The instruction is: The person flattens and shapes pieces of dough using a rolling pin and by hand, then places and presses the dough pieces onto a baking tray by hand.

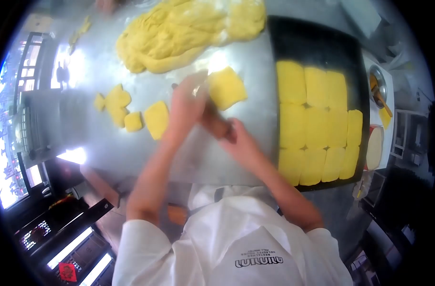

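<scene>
A brown wooden rolling pin (213,121) runs diagonally between my hands over the metal table. My right hand (241,143) is closed round its lower right end. My left hand (189,97), smeared by motion, is closed at the pin's upper left part. Just right of my left hand lies a flat yellow dough piece (228,89). To the left is another flat piece (156,120), with a small dough square (133,122) and an irregular dough scrap (117,102) beside it. What lies directly beneath my left hand is hidden.
A large yellow dough mass (174,35) spans the table's far side. On the right, a black tray (317,40) holds several flat dough pieces in rows. Beyond it sits a metal bowl (378,81) with a wooden-handled tool. Part of another person's hand (105,5) shows at the top.
</scene>
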`<action>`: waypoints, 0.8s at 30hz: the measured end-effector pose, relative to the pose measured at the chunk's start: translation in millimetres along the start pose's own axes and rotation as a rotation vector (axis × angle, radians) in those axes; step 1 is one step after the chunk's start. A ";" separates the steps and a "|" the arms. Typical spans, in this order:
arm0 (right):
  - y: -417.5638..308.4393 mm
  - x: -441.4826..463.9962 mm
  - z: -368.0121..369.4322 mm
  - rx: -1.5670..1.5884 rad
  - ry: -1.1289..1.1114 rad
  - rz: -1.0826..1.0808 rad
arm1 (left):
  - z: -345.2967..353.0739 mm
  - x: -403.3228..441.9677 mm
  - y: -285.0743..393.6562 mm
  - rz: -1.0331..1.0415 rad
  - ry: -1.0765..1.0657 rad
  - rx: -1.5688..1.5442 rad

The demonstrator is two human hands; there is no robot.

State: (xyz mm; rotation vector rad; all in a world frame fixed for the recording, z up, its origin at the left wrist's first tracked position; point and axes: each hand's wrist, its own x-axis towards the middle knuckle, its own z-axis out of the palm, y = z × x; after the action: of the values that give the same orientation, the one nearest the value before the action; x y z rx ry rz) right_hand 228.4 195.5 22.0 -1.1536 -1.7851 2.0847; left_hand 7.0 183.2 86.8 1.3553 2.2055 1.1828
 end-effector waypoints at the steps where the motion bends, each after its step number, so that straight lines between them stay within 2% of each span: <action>1: 0.5 -7.0 6.0 -0.081 0.024 0.023 | 12.1 14.9 -28.7 0.025 -0.029 0.078; 2: 1.2 -16.3 9.1 -0.161 0.052 0.042 | 23.0 31.2 -49.9 0.057 -0.058 0.156; 4: 6.3 -38.8 5.3 -0.261 0.108 0.039 | 35.0 63.4 -59.5 0.108 -0.315 0.367; 7: 9.8 -86.1 -10.6 -0.357 0.164 0.040 | 58.3 86.4 -58.7 -0.031 -0.419 0.393; 10: 13.8 -124.4 -15.3 -0.492 0.200 0.129 | 69.6 100.2 -60.3 -0.145 -0.517 0.399; 13: 30.6 -142.4 -0.9 -0.350 0.283 0.125 | 75.8 103.8 -61.9 -0.042 -0.595 0.473; 16: 31.7 -149.7 21.6 -0.223 0.375 0.119 | 73.4 86.1 -64.7 0.317 -0.371 0.259; 19: 9.6 -147.3 35.3 -0.188 0.391 0.157 | 49.1 60.6 -43.7 0.123 -0.377 0.029; 22: 33.4 -143.6 43.8 0.090 0.491 0.136 | 14.3 46.6 -10.6 0.110 -0.348 -0.052; 24: 38.4 -149.1 39.6 0.158 0.554 0.175 | -9.8 30.8 16.8 0.177 -0.375 0.072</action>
State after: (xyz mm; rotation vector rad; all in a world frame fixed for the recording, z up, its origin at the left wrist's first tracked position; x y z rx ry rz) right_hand 319.1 68.6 52.7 -1.6793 -1.2804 1.7071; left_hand -4.8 208.0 110.7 1.6736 1.9096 0.8237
